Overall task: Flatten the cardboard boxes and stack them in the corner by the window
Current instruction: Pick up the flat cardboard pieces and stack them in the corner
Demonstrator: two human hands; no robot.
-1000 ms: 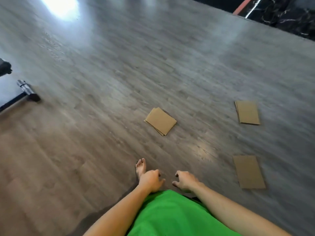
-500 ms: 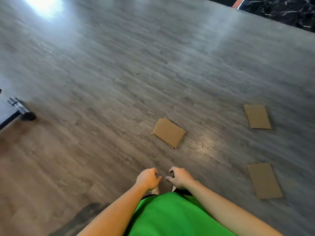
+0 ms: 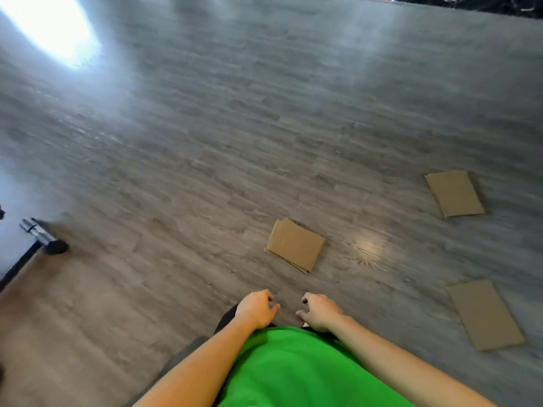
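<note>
Since a second ago our bare foot has dropped out of sight beneath us and the cardboard has slid lower and rightward in view as we walk on. Nearest, our green shirt point(image 3: 296, 371) fills the bottom edge; just beyond it our left hand point(image 3: 256, 309) and right hand point(image 3: 320, 311) hang side by side, fingers loosely curled and holding nothing. Ahead of them a small pile of flattened boxes point(image 3: 295, 244) lies on the grey wood-grain floor point(image 3: 205, 142), its sheets slightly fanned at the edges. To the right, well apart, a single flat sheet point(image 3: 484, 314) lies near us and another flat sheet point(image 3: 454, 193) farther off. All are thin, matte brown rectangles with creased edges. We judge the flattening done for what shows; the gathering and stacking by the window is still left. At far left stands a chrome furniture leg point(image 3: 41, 235) with a dark foot, and beyond it a bright patch of glare point(image 3: 50, 27) on the glossy planks.
</note>
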